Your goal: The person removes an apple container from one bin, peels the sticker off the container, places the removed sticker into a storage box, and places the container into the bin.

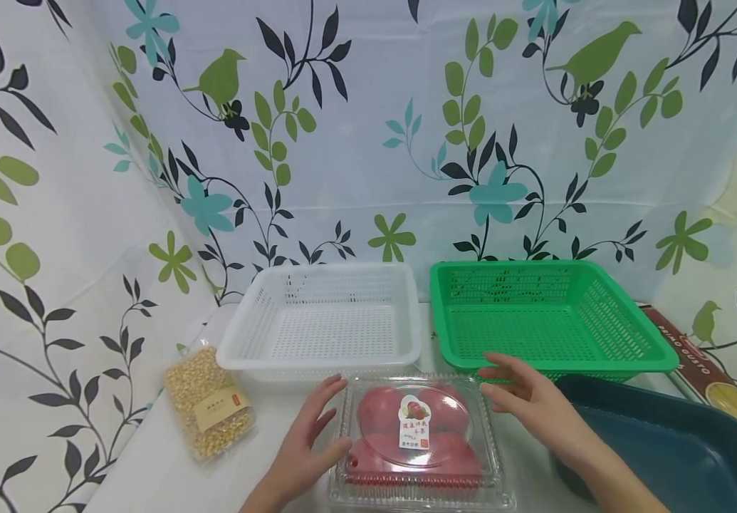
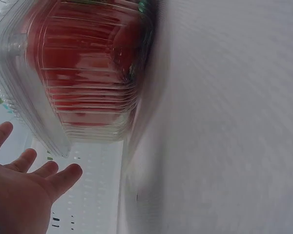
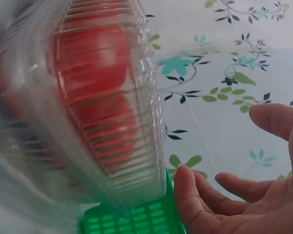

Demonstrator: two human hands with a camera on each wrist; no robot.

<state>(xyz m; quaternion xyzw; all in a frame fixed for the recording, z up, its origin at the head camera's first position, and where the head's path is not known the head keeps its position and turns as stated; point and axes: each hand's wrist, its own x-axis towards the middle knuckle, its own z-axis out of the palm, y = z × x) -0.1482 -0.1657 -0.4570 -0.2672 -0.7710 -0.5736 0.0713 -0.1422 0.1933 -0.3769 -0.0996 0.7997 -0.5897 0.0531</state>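
Note:
A clear plastic clamshell box (image 1: 493, 463) of several round red fruits (image 1: 448, 456) sits on the table, lid down, with a white label (image 1: 414, 427) on top. Whether the fruits are tomatoes or apples, I cannot tell. My left hand (image 1: 300, 445) is at the box's left side, fingers spread and holding nothing; a gap shows between it and the box in the left wrist view. Off the box's right side, my right hand (image 1: 544, 406) is raised with loosely bent fingers and nothing in them. The right wrist view also shows that hand (image 3: 234, 204) apart from the box.
Behind the box stand a white plastic basket (image 1: 323, 372) and a green basket (image 1: 656, 349). A bag of yellow corn kernels (image 1: 201, 399) lies at the left. On the right are a dark blue tray (image 1: 676, 442) and a red-brown package (image 1: 695, 356). Patterned cloth (image 1: 368, 178) hangs behind.

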